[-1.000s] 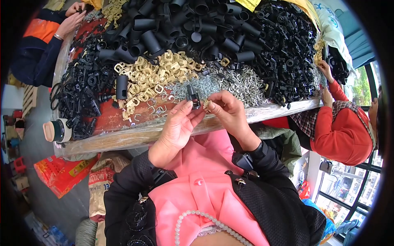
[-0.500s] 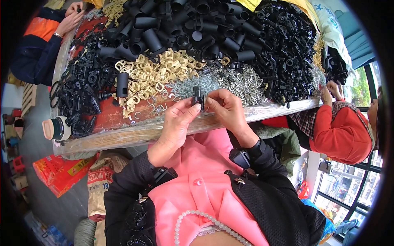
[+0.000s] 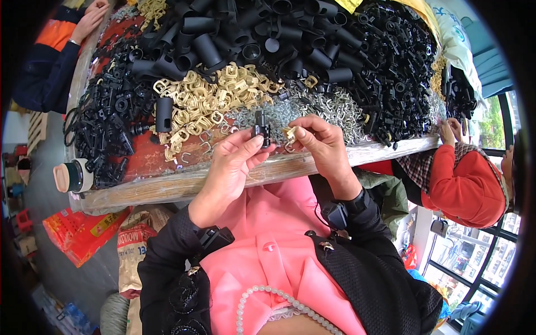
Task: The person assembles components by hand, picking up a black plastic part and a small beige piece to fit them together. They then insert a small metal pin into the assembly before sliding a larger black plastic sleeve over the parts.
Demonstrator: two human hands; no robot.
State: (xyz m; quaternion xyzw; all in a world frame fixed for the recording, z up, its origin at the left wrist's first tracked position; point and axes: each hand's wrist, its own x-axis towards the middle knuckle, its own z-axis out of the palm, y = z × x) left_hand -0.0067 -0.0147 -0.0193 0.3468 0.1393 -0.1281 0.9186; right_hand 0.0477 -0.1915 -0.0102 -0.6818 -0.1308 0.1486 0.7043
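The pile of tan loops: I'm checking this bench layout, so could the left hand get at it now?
Probably yes: the pile of tan loops lies ahead of the left hand, with scattered metal clips but nothing tall between. However, that hand holds a black part, which may hamper grasping.

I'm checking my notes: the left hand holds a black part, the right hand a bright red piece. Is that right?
Not quite: the head view shows that the piece in the right hand is tan, not red. The left hand does hold a black part.
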